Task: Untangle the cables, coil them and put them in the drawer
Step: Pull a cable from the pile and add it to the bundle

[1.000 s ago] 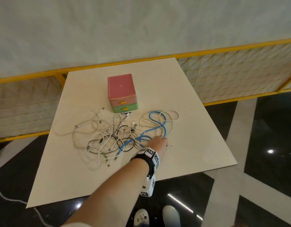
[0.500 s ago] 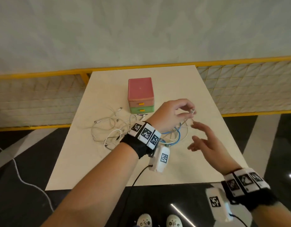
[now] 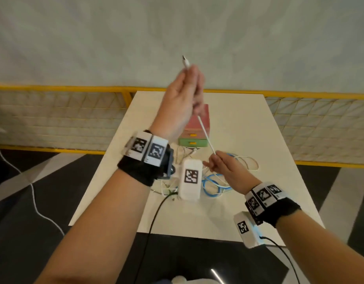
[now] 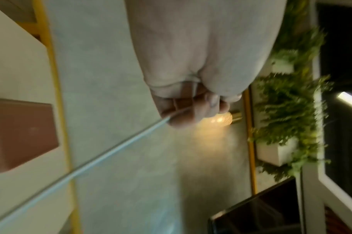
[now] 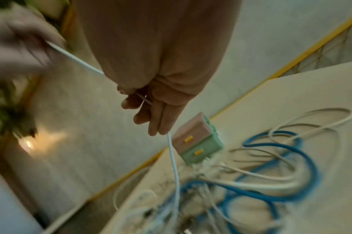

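One white cable (image 3: 205,135) is mid-untangling, left hand (image 3: 182,99) pinching its plug end high, right hand (image 3: 222,167) loosely ringing it; next, I'd judge, sliding it free of the pile.

A cream table (image 3: 279,181) fills the centre. A yellow rail (image 3: 54,88) crosses at 12 o'clock below a pale wall (image 3: 177,27). Plants (image 4: 291,102) and a glowing lamp (image 4: 223,118) sit at 3 o'clock.

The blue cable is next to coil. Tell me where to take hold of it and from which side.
Take the blue cable at the near loop on the table, coming from above on the right. That loop lies flat and open beside the pile, while its far part runs under white cables. I cannot see its ends. Both the left hand and right hand hold the white cable.
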The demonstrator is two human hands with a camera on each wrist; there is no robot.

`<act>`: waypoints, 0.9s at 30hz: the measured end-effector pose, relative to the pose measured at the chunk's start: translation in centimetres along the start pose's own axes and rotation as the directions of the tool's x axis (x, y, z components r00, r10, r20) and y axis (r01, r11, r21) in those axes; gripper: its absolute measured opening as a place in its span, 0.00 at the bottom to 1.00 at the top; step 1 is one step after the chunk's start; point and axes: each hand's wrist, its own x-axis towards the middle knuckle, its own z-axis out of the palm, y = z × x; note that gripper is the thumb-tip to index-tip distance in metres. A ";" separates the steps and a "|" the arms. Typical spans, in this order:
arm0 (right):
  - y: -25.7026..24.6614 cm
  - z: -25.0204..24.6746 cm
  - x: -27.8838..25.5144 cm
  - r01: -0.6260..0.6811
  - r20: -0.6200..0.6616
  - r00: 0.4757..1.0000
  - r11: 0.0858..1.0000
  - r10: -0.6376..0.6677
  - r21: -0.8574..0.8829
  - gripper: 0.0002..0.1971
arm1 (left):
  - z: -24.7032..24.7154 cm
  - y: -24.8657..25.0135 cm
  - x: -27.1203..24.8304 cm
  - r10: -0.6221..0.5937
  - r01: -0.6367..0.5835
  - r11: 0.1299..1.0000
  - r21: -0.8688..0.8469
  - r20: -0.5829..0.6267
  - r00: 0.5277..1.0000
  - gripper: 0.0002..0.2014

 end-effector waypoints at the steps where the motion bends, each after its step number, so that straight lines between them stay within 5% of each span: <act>1: 1.1 0.2 0.1 0.001 0.008 1.000 0.998 -0.001 -0.061 0.15 | -0.7 1.0 0.3 0.037 -0.037 0.999 -0.006 -0.010 0.999 0.17; 5: 0.3 -0.6 1.5 0.093 -0.038 0.994 0.963 -0.106 -0.254 0.16 | -3.1 2.1 -0.5 0.023 -0.064 0.949 0.308 0.134 0.991 0.10; 7: -1.9 -1.2 2.1 0.152 -0.058 0.983 0.944 -0.176 -0.294 0.14 | -3.5 0.8 -1.4 -0.209 0.044 0.838 0.544 0.245 0.946 0.12; 9: -4.1 -1.7 2.5 0.229 -0.045 0.965 0.915 -0.258 -0.333 0.12 | -3.5 -1.3 -2.5 -0.487 0.187 0.682 0.707 0.249 0.837 0.21; 11: -5.4 -2.4 3.2 0.310 -0.037 0.938 0.883 -0.344 -0.353 0.10 | -3.3 -2.9 -3.4 -0.617 0.245 0.579 0.778 0.222 0.755 0.23; 12: -5.8 -2.8 3.5 0.333 -0.035 0.929 0.873 -0.369 -0.355 0.09 | -3.5 -3.4 -3.5 -0.616 0.247 0.569 0.785 0.207 0.760 0.21; 16: -4.8 -3.4 4.0 0.294 -0.031 0.950 0.921 -0.312 -0.258 0.13 | -4.6 -1.9 -2.1 -0.244 0.059 0.580 0.812 0.104 0.964 0.18; 18: -3.3 -2.6 4.1 0.246 -0.002 0.968 0.947 -0.252 -0.205 0.14 | -5.1 -0.9 -1.2 0.003 -0.045 0.580 0.814 0.054 0.999 0.16; 20: -1.7 -1.8 4.4 0.185 0.019 0.983 0.967 -0.185 -0.177 0.15 | -5.4 -0.7 -0.7 0.137 -0.055 0.637 0.769 -0.044 0.990 0.13; 23: 0.1 -1.4 4.4 0.090 0.037 0.995 0.994 -0.088 -0.063 0.17 | -6.2 -0.7 0.0 0.170 0.008 0.819 0.574 -0.256 0.952 0.14; 27: 3.1 -0.6 3.6 0.016 0.100 0.995 0.994 -0.005 -0.108 0.18 | -7.3 1.6 0.6 0.257 -0.059 0.902 0.427 -0.421 0.870 0.17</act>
